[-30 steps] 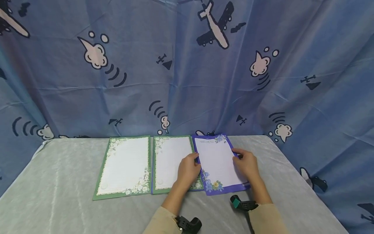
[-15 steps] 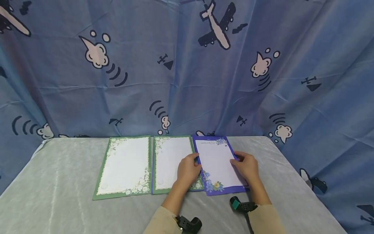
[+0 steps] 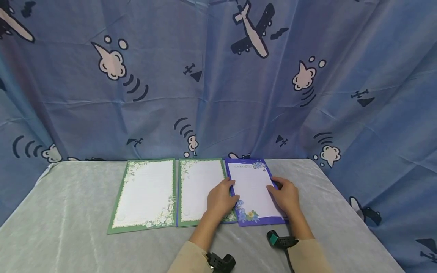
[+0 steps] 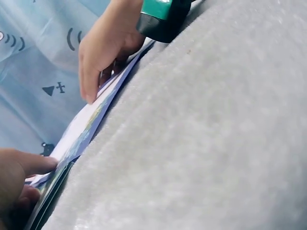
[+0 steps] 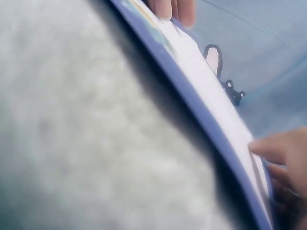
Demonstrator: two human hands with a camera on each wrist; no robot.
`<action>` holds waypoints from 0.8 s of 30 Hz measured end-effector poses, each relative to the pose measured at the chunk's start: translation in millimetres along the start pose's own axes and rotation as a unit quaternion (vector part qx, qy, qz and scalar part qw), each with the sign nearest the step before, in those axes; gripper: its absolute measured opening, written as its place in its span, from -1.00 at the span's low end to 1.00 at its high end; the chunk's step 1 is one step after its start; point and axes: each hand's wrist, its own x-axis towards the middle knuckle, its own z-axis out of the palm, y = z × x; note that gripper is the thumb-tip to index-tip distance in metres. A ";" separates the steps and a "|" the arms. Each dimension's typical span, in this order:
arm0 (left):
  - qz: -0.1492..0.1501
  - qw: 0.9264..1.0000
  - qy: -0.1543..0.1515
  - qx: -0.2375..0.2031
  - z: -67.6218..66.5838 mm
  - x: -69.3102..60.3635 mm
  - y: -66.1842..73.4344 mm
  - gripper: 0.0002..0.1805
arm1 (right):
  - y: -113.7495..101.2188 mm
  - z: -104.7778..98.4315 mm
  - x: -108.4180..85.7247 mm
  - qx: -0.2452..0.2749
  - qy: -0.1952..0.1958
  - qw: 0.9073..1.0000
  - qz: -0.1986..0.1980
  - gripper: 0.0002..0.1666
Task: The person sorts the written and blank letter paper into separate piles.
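A purple-bordered sheet of letter paper [image 3: 254, 189] with blue flowers lies at the right end of a row on the table. At its left edge, my left hand [image 3: 220, 198] holds it with the thumb on the top face; in the left wrist view the other fingers curl at the edge. My right hand [image 3: 286, 194] pinches the right edge, thumb above and fingers partly hidden below, as the right wrist view shows. Left of it lies a green-bordered sheet [image 3: 201, 189], partly covered by my left hand. Another green-bordered sheet [image 3: 145, 195] lies farther left.
A grey plush cloth [image 3: 68, 212] covers the table. Behind its far edge hangs a blue curtain [image 3: 153, 125] with airplane and cloud prints. Black wrist devices [image 3: 222, 262] sit on both forearms, just above the table.
My right hand has shifted slightly left, and the purple-bordered sheet's lower end has moved a little left with it. My left thumb now reaches farther right onto that sheet.
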 end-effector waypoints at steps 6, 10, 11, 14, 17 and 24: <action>0.000 1.000 0.010 0.017 -0.7 0.3 0.1 -0.51 | 0.8 4.2 1.9 0.010 -0.006 1.000 -0.009 -0.38; 0.004 1.000 0.007 0.005 -1.7 0.2 -0.7 -0.54 | 0.5 3.7 2.1 0.013 -0.008 1.000 -0.009 -0.39; 0.005 1.000 0.005 0.001 -1.7 0.1 -0.9 -0.55 | 0.4 3.2 1.9 0.012 -0.009 1.000 -0.009 -0.39; 0.008 1.000 -0.002 -0.003 -2.0 0.0 -1.1 -0.57 | 0.2 1.5 1.1 0.013 -0.007 1.000 -0.007 -0.40; 0.015 1.000 -0.009 0.002 -2.2 -0.1 -0.9 -0.60 | -0.4 1.0 -0.2 0.013 0.004 1.000 -0.006 -0.42; 0.020 1.000 0.000 -0.003 0.3 0.3 0.7 -0.63 | -4.5 5.6 -4.7 -0.004 0.059 0.998 -0.003 -0.48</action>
